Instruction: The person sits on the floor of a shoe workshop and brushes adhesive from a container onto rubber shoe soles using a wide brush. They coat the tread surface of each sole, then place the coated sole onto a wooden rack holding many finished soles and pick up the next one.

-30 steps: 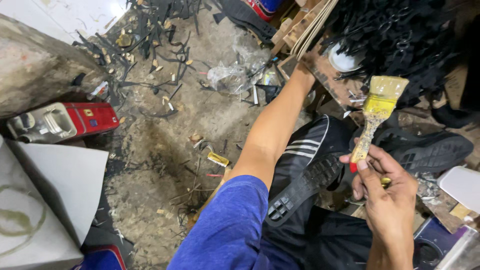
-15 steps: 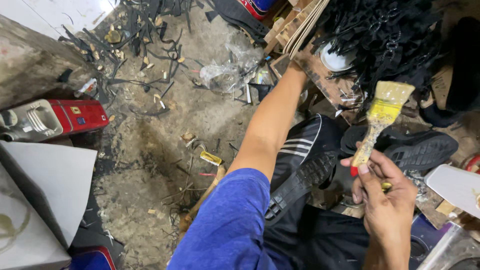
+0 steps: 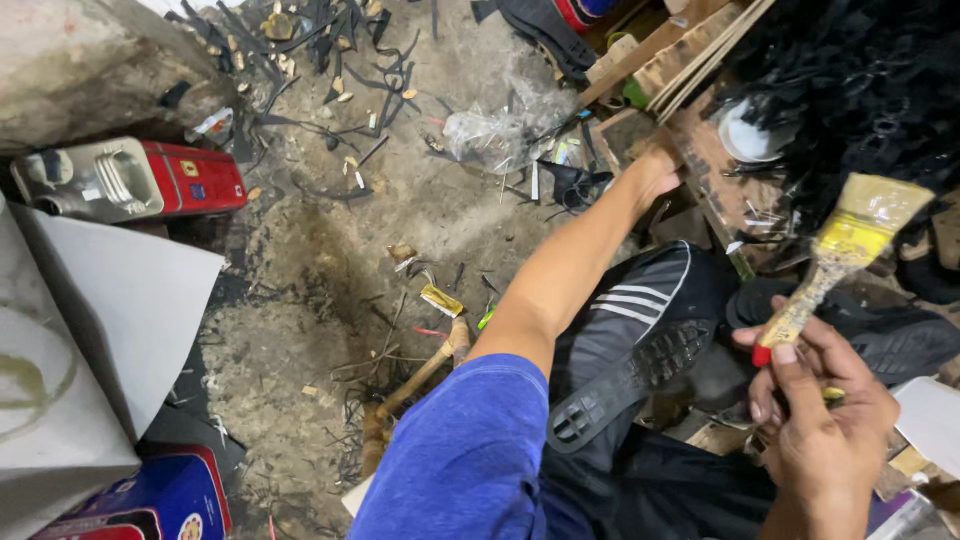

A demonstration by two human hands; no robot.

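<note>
2 hands at work over a littered dirt floor, 1 gripping a glue-caked brush.

Black scraps and offcuts (image 3: 330,60) strew the ground by a red and silver can (image 3: 130,180), a crumpled clear plastic bag (image 3: 505,125) and white sheets (image 3: 110,300) at the left edge. A black shoe sole (image 3: 630,385) lies across the person's dark striped trouser leg, between the 2 arms. The left hand (image 3: 652,172) reaches far out to a brown board (image 3: 625,135) beside a heap of black straps (image 3: 860,90); its fingers are hidden, so I cannot tell its grip. The right hand (image 3: 822,420) is clenched around the handle of the brush (image 3: 835,260), bristles tilted up before the black heap.
</note>
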